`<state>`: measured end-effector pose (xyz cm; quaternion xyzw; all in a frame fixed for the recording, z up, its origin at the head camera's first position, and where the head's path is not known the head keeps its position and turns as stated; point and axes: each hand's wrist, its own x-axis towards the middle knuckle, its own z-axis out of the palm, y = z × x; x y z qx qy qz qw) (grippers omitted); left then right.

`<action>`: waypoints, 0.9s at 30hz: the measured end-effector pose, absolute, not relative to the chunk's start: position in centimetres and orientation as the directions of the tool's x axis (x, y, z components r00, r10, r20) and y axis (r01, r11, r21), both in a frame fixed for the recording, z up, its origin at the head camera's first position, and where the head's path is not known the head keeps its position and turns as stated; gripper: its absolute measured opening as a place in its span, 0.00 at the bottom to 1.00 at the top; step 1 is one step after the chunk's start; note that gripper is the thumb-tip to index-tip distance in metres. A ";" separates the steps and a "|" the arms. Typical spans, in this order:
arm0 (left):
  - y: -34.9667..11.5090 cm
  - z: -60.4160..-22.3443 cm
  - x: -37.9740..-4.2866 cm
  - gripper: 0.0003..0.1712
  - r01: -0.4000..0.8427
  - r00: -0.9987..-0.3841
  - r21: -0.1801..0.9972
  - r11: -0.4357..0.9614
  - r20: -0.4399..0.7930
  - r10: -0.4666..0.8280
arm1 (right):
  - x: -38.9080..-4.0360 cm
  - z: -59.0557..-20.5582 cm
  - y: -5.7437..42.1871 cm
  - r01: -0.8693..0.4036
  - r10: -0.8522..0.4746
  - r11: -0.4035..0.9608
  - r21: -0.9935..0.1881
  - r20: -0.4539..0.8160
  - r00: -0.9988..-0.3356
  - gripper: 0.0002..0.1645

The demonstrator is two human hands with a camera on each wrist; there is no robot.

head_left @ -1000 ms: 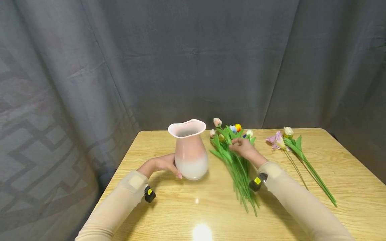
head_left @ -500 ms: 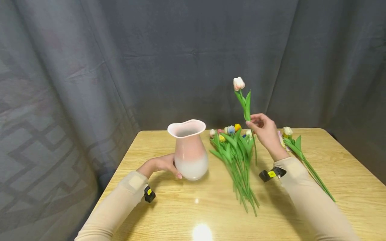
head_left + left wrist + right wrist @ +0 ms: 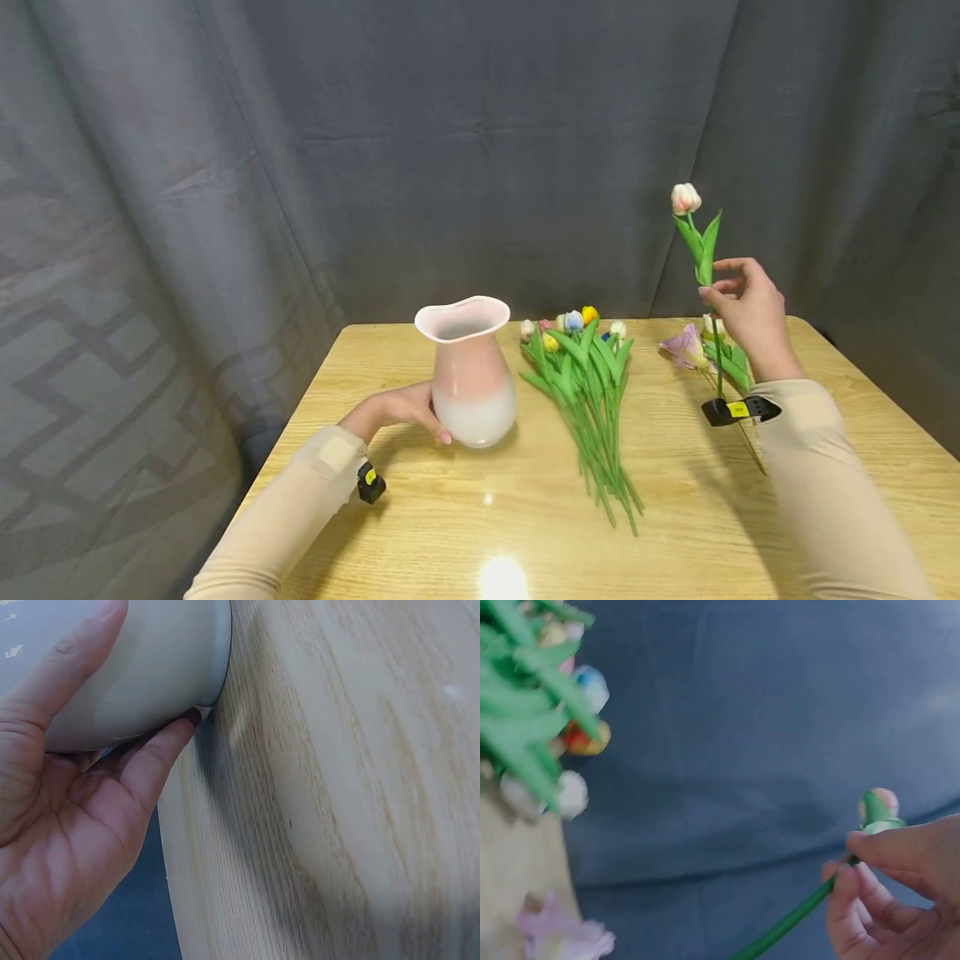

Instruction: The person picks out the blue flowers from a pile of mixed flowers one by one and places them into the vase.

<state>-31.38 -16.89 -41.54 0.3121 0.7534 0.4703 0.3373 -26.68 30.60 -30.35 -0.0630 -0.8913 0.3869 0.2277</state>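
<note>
The left hand (image 3: 405, 410) grips the lower left side of a pink-and-white vase (image 3: 474, 383). In the left wrist view its thumb lies along the vase wall (image 3: 169, 667) and its fingers reach beneath. At the right the right hand (image 3: 752, 315) pinches a pale pink tulip (image 3: 703, 246) just below its leaves, blossom up and stem hanging down. The right wrist view shows thumb and fingertips on the green stem (image 3: 787, 921). A bunch of tulips (image 3: 592, 400) in several colours lies between vase and right hand.
Behind the raised tulip lie a purple flower (image 3: 684, 347) and a white tulip (image 3: 714, 325), partly hidden by the right hand and wrist. The wooden table (image 3: 465, 517) ends at the back before a grey curtain (image 3: 480, 167).
The right hand has pulled the pale pink tulip up out of the bunch and carried it rightward over the separate flowers. The left hand and vase stay in place.
</note>
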 end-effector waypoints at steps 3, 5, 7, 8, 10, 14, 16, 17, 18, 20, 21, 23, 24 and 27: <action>-16.9 -41.6 -31.5 0.49 0.157 -0.574 0.918 0.364 -0.215 0.790 | -27.0 -31.6 31.9 -0.020 0.253 0.702 -0.712 0.275 -0.928 0.28; -16.9 -41.6 -31.5 0.49 0.159 -0.575 0.914 0.372 -0.220 0.788 | -27.3 -32.8 32.8 0.008 0.230 0.704 -0.710 0.218 -0.949 0.28; -16.9 -41.5 -31.5 0.49 0.163 -0.577 0.911 0.379 -0.223 0.785 | -27.6 -34.1 33.6 0.039 0.216 0.704 -0.709 0.161 -0.963 0.27; -16.9 -41.5 -31.5 0.49 0.165 -0.578 0.910 0.381 -0.224 0.785 | -27.7 -34.7 34.0 0.058 0.212 0.704 -0.708 0.132 -0.968 0.27; -16.9 -41.5 -31.5 0.50 0.168 -0.576 0.909 0.381 -0.223 0.786 | -27.9 -35.9 34.8 0.097 0.217 0.712 -0.695 0.086 -0.972 0.26; -16.9 -41.4 -31.5 0.50 0.170 -0.574 0.909 0.381 -0.223 0.788 | -28.1 -37.4 35.9 0.162 0.224 0.751 -0.640 0.015 -0.975 0.26; -16.9 -41.4 -31.5 0.50 0.168 -0.575 0.909 0.382 -0.224 0.787 | -28.1 -38.0 36.3 0.176 0.218 0.773 -0.610 -0.006 -0.976 0.25; -16.9 -41.4 -31.5 0.51 0.169 -0.574 0.909 0.380 -0.223 0.788 | -28.1 -38.3 36.5 0.179 0.211 0.784 -0.594 -0.016 -0.977 0.24; -16.9 -41.4 -31.6 0.51 0.169 -0.574 0.910 0.379 -0.222 0.788 | -28.1 -38.6 36.7 0.181 0.206 0.793 -0.582 -0.024 -0.978 0.23; -16.9 -41.4 -31.6 0.51 0.172 -0.573 0.911 0.375 -0.218 0.790 | -28.0 -39.2 36.9 0.171 0.187 0.810 -0.561 -0.028 -0.982 0.20; -16.9 -41.4 -31.6 0.51 0.174 -0.572 0.911 0.374 -0.215 0.791 | -28.0 -39.5 37.1 0.164 0.178 0.819 -0.550 -0.027 -0.984 0.18; -16.9 -41.4 -31.7 0.51 0.178 -0.569 0.911 0.372 -0.213 0.794 | -28.0 -40.1 37.3 0.155 0.168 0.833 -0.531 -0.025 -0.986 0.15; -16.9 -41.4 -31.7 0.51 0.180 -0.568 0.912 0.369 -0.210 0.796 | -28.0 -40.3 37.3 0.153 0.165 0.838 -0.524 -0.024 -0.986 0.14; -16.9 -41.5 -31.7 0.51 0.183 -0.560 0.914 0.361 -0.205 0.803 | -28.2 -41.0 37.5 0.169 0.169 0.854 -0.493 -0.044 -0.985 0.09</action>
